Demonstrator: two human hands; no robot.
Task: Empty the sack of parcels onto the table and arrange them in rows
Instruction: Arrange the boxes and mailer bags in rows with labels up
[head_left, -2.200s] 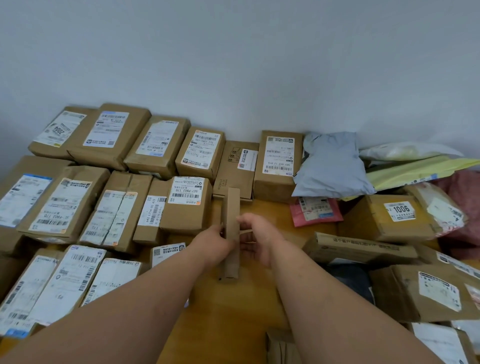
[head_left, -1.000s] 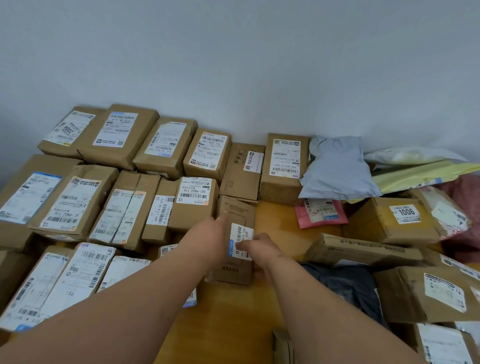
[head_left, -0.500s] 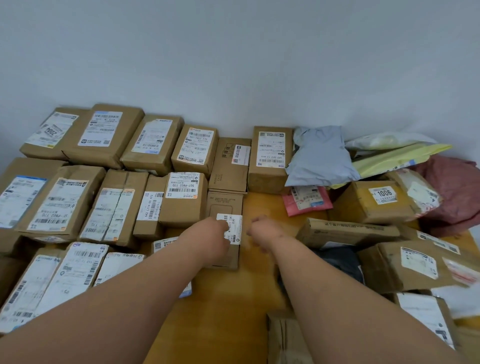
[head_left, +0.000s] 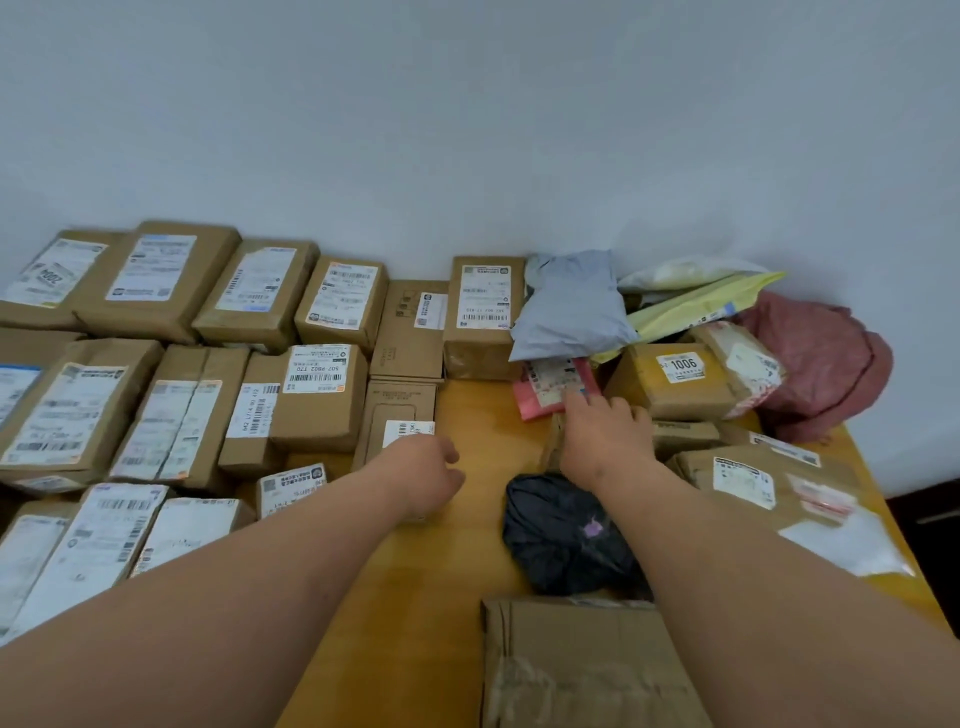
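Brown labelled parcels lie in rows over the table's left half, back to the wall. A flat brown box closes the second row. My left hand hovers over its near end with loosely curled fingers and holds nothing. My right hand reaches over the left end of a long brown box, fingers stretched forward, fingertips at the edge of a pink mailer. Its thumb is hidden. An unsorted heap fills the right side: a grey mailer, a box marked 1006 and a black bag.
The red sack lies crumpled at the back right corner by the wall. A large brown parcel sits at the near edge under my right forearm. Bare wooden table shows between my hands. The table's right edge drops to a dark floor.
The flat box was stood on edge, then laid flat at the end of the second row. My left hand has let go of it, and my right hand has moved right onto the long box.
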